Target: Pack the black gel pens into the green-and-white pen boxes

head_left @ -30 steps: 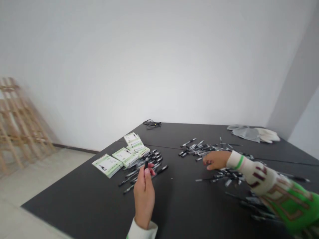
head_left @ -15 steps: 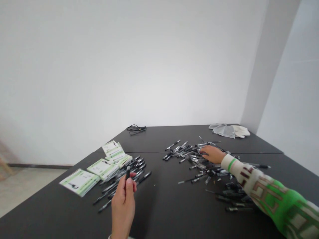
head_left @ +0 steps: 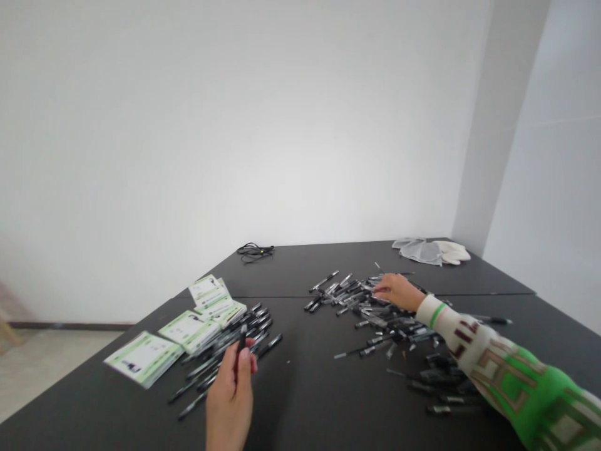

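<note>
My left hand [head_left: 232, 382] is closed around a black pen [head_left: 242, 338], whose end points up from between thumb and fingers. Beside and beyond that hand lies a heap of dark pens [head_left: 220, 360]. My right hand [head_left: 397, 291] reaches across the table to a large scattered pile of pens and pen parts [head_left: 361, 300], some black and some clear. Its fingertips are drawn together at the pile, and what they grip, if anything, is too small to make out. Further pens [head_left: 441, 379] lie partly under the right forearm.
Stacks of green-and-white cards [head_left: 145, 358] lie along the left side of the black table [head_left: 310, 401]. A coiled black cable [head_left: 255, 250] rests at the back left. White gloves or cloth [head_left: 432, 250] lie at the back right, before the wall.
My right hand has lifted slightly within the pile and its fingers look more drawn together. My left hand keeps the pen in nearly the same place. The view has tilted slightly upward.
</note>
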Tool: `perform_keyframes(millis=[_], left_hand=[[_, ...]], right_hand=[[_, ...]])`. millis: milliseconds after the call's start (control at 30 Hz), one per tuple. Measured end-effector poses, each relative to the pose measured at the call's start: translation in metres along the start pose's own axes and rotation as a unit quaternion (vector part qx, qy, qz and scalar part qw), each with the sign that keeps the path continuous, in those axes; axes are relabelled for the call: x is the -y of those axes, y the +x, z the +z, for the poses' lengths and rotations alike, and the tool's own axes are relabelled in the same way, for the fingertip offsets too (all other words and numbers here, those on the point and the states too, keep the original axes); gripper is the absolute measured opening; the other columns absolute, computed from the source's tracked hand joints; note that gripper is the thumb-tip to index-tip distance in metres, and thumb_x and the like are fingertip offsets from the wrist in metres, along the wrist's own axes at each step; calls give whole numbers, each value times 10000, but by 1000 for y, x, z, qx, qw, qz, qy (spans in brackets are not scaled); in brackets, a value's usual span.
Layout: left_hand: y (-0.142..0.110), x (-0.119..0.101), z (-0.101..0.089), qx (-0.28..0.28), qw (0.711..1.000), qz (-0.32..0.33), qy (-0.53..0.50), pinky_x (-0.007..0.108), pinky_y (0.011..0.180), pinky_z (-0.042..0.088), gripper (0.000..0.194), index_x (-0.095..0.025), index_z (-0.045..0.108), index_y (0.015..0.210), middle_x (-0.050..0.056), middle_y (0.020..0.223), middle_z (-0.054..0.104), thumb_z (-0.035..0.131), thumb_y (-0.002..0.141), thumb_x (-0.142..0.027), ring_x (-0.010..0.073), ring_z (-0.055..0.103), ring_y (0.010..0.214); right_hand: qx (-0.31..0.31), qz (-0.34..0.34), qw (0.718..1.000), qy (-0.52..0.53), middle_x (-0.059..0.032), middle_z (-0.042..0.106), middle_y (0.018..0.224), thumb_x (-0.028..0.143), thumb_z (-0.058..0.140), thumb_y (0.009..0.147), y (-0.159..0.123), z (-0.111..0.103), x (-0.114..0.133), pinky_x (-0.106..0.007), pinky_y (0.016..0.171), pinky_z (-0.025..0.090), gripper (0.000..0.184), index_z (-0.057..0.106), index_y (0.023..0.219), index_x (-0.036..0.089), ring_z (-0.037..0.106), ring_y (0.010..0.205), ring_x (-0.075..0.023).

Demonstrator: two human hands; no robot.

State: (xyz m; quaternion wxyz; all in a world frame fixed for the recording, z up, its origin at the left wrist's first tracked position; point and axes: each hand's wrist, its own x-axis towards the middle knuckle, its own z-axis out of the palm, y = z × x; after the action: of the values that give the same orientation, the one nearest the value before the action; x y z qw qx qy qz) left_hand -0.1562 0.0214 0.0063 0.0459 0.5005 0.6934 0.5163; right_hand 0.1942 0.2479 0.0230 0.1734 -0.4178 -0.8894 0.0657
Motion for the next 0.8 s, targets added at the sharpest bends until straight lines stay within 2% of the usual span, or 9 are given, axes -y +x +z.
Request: perform_keyframes(millis=[167, 300, 467, 533, 600, 667, 700, 733, 800], left_hand=[[-1, -2, -2, 4, 999, -14, 38, 318, 699, 431, 417, -251, 569, 1035, -14, 730, 599, 340, 893, -569, 217, 603, 700], [-2, -9, 2, 6, 999, -34, -7, 346, 719, 451, 469, -223, 631, 1043, 23, 777, 664, 476, 822, -606, 249, 625, 742], [-8, -30, 15, 37, 996, -13, -82, 337, 753, 505, 495, -145, 688, 993, 83, 897, 722, 546, 800, -578, 250, 658, 825], [-14, -40, 21, 48, 994, 1, -100, 307, 746, 511, 469, -142, 686, 1009, 82, 945, 720, 547, 823, -550, 228, 657, 844], [-22, -51, 26, 57, 992, 16, -109, 260, 685, 500, 444, -160, 674, 1071, 53, 925, 706, 554, 840, -520, 178, 636, 761], [-32, -62, 29, 66, 992, 52, -99, 222, 592, 469, 431, -186, 645, 1160, 17, 844, 669, 563, 855, -480, 131, 579, 637], [-36, -67, 31, 75, 990, 87, -85, 213, 573, 459, 418, -200, 636, 1188, 8, 819, 648, 575, 859, -450, 122, 561, 613], [-40, -71, 33, 89, 985, 135, -68, 212, 579, 461, 391, -212, 639, 1193, 6, 808, 630, 589, 861, -411, 121, 562, 620], [-48, -77, 36, 126, 961, 245, -27, 216, 631, 478, 322, -231, 663, 1167, 15, 810, 614, 606, 864, -325, 132, 595, 685]], right_hand=[[-49, -2, 996, 79, -88, 681, 841, 305, 516, 883, -4, -27, 19, -309, 748, 400, 255, 728, 903, 164, 591, 801, -218], [-42, 3, 981, 188, -54, 652, 763, 389, 494, 886, -12, -37, 39, -269, 643, 412, 300, 676, 862, 152, 564, 661, -170], [33, -4, 935, 354, -7, 549, 658, 508, 306, 955, -36, -36, 89, -208, 487, 373, 483, 593, 933, 120, 450, 505, -105], [73, -13, 915, 398, 21, 503, 595, 536, 295, 963, -48, -36, 112, -192, 460, 333, 515, 596, 950, 119, 410, 474, -92], [130, -33, 887, 442, 37, 479, 567, 549, 329, 961, -57, -35, 130, -186, 452, 311, 510, 608, 967, 122, 392, 456, -82], [206, -65, 858, 465, 48, 465, 550, 525, 392, 954, -63, -34, 142, -182, 455, 300, 466, 626, 990, 124, 390, 453, -77], [232, -84, 855, 455, 52, 459, 541, 497, 433, 947, -66, -33, 145, -181, 457, 292, 430, 641, 988, 123, 386, 456, -75], [241, -104, 864, 429, 55, 452, 535, 462, 475, 935, -67, -32, 147, -181, 459, 282, 389, 659, 970, 121, 380, 462, -74], [216, -136, 902, 349, 54, 452, 533, 382, 542, 905, -70, -30, 149, -184, 461, 265, 304, 692, 902, 117, 376, 476, -71]])
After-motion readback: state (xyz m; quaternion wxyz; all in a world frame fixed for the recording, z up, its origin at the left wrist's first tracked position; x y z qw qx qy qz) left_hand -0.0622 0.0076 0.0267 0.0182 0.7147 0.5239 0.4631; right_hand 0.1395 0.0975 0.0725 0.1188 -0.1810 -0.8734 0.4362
